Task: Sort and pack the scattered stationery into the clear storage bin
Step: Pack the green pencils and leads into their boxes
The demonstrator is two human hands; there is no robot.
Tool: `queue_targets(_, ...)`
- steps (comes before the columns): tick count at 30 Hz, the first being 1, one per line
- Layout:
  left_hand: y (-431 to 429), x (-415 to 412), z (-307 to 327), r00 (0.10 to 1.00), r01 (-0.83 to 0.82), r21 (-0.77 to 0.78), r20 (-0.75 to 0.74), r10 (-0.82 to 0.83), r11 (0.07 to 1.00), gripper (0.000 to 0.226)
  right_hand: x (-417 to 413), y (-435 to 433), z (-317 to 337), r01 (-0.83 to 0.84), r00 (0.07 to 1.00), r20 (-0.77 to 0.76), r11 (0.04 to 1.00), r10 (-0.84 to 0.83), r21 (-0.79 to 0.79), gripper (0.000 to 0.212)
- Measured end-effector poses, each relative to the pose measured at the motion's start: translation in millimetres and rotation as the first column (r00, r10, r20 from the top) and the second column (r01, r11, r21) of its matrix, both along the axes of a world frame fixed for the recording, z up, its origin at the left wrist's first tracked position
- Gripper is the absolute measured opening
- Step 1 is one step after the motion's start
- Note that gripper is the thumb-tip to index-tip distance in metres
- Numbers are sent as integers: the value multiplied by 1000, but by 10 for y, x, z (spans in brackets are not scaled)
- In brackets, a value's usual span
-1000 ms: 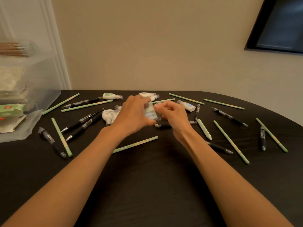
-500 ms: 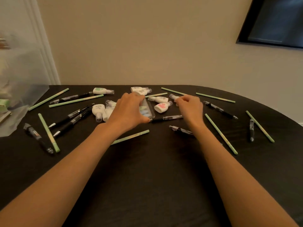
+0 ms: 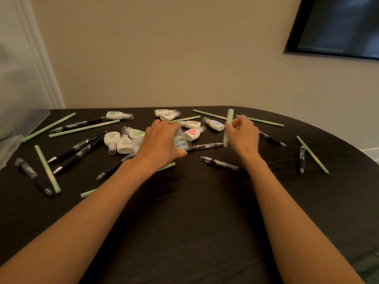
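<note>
Though blurred, green stick [image 3: 229, 119] upright in grip of right hand [image 3: 244, 137], ends free.

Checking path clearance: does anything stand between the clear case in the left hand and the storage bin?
Nothing upright. Between the left hand gripping the clear case and the bin, only correction tapes, black pens and green pencils lie flat on the table; a lifted carry should clear them.

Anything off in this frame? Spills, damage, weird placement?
Nothing spilled or damaged. Pens, green pencils and correction tapes lie scattered on the table. Left hand holds a clear case; right hand grips a pale green stick, blurred.
</note>
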State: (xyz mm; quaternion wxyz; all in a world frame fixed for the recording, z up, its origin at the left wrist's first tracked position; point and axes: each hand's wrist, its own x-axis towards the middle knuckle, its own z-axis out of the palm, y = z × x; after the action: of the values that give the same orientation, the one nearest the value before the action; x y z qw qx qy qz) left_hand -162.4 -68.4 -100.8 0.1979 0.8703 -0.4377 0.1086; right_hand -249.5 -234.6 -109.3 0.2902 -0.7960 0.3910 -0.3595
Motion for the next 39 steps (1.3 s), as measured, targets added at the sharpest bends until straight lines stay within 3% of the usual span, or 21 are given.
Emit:
queue_targets(3, 14, 8, 0, 1000, -19, -7, -22, 18, 1000, 63, 20, 233, 102, -402, 907, 214, 898, 363, 177, 9)
queue_targets(6, 25, 14, 16, 996, -40, -56, -81, 35, 998, 60, 13, 315, 90, -588, 804, 279, 775, 526, 232, 15)
queue_targets(11, 60, 34, 46, 990, -40, -113, -138, 25, 993, 60, 25, 278, 46, -610, 783, 317, 758, 534, 231, 14)
queue_targets(17, 103, -9, 94, 969, 147, -66, -188, -157, 987, 65, 35, 318, 66, -661, 750, 321, 660, 578, 358, 21)
queue_targets(22, 59, -66, 83, 957, 196, -68, -206, -205, 978, 69, 111, 386, 81, -673, 736, 503, 574, 454, 466, 20)
queue_targets(25, 64, -43, 82, 966, 156, -126, -186, -177, 980, 62, 96, 333, 46, -644, 729, 579, 655, 366, 396, 21)
queue_targets(29, 63, -36, 76, 968, 141, -158, -184, -169, 977, 66, 108, 411, 32, -616, 752, 468, 748, 463, 249, 11)
queue_targets(37, 51, -52, 111, 968, 107, -251, -193, -158, 962, 60, 133, 511, 11, -653, 749, 370, 708, 550, 269, 24)
queue_targets(39, 56, -44, 113, 970, 95, -284, -189, -153, 954, 64, 112, 508, 6, -702, 701, 390, 673, 597, 234, 32)
